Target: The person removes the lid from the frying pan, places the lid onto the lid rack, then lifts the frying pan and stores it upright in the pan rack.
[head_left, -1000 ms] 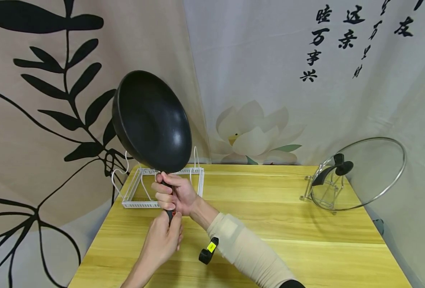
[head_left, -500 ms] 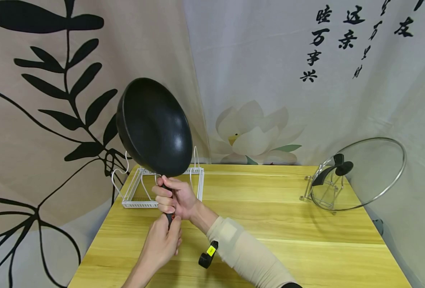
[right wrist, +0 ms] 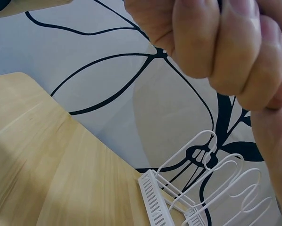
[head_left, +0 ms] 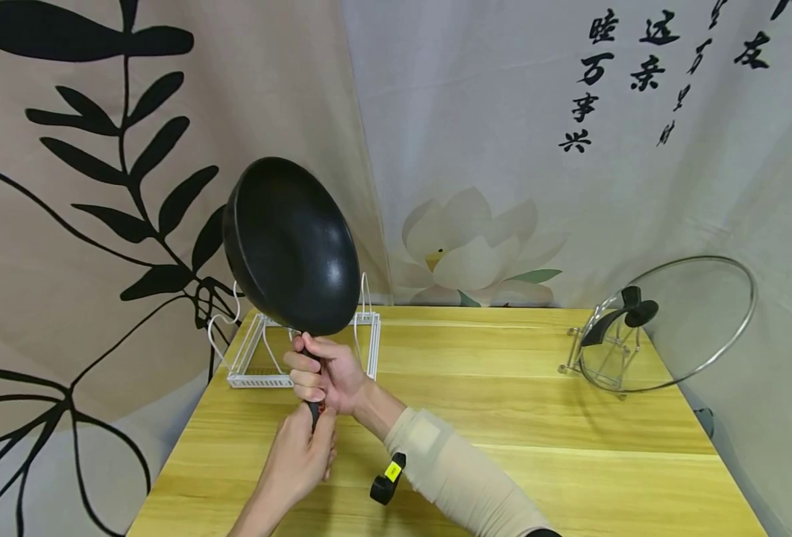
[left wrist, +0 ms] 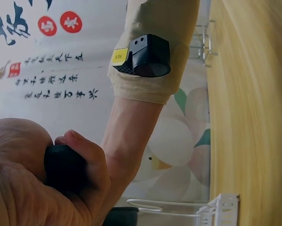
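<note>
A deep black wok (head_left: pixel 293 246) is held up in the air, tilted so that its inside shows in the head view. My right hand (head_left: pixel 334 374) grips the black handle just below the bowl, fingers curled round it. Lower down, my left hand (head_left: pixel 297 451) holds the end of the same handle, touching or nearly touching the right hand. In the left wrist view, the dark handle end (left wrist: pixel 65 167) pokes out of the left fist. Curled fingers (right wrist: pixel 235 52) of a hand fill the top of the right wrist view.
Behind the wok, a white rack (head_left: pixel 262 380) with wire loops stands at the table's back left. A glass lid (head_left: pixel 738 350) with a black knob leans in a wire stand (head_left: pixel 573 350) at the right. Hanging cloths surround the wooden table (head_left: pixel 503 425).
The wok has come down a little and slightly to the right, the two hands on its handle shifting slightly down with it. Rack and lid have stayed put.
</note>
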`<state>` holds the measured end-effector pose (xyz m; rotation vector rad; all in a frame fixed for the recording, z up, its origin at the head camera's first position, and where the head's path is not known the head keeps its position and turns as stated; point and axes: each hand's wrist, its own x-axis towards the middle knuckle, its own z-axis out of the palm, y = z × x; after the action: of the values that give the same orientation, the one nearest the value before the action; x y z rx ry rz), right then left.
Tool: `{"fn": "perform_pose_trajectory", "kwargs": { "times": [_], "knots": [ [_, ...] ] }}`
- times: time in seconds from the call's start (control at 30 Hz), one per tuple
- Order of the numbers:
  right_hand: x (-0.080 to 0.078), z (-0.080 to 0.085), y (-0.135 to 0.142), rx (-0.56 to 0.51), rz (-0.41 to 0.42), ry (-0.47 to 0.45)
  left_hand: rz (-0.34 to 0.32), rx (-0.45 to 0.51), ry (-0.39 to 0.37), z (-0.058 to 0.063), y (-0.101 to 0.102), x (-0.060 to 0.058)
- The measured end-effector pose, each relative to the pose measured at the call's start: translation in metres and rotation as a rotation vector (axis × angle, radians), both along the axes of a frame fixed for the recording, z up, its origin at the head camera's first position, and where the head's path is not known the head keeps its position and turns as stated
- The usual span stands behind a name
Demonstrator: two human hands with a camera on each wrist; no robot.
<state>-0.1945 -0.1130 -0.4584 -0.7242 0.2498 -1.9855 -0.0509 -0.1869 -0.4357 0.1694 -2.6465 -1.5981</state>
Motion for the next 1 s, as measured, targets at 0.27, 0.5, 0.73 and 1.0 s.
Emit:
{"fn": "perform_pose_trajectory", "kwargs": {
  "times": [0.27,0.5,0.73,1.0],
  "knots": [
    [-0.001,-0.01,0.0,0.01,0.007,-0.013,0.003,-0.002,-0.016,-0.008,0.0,-0.001],
    [0.0,-0.02,0.002,0.033,0.003,-0.026,0.009,0.016,-0.044,-0.018,0.001,0.0],
    [0.002,-0.025,0.002,0.047,-0.001,-0.017,0.023,0.022,-0.048,-0.026,0.002,0.001],
    [0.003,-0.03,0.003,0.053,-0.004,-0.009,0.017,0.013,-0.039,-0.031,0.001,0.002]
  ]
}}
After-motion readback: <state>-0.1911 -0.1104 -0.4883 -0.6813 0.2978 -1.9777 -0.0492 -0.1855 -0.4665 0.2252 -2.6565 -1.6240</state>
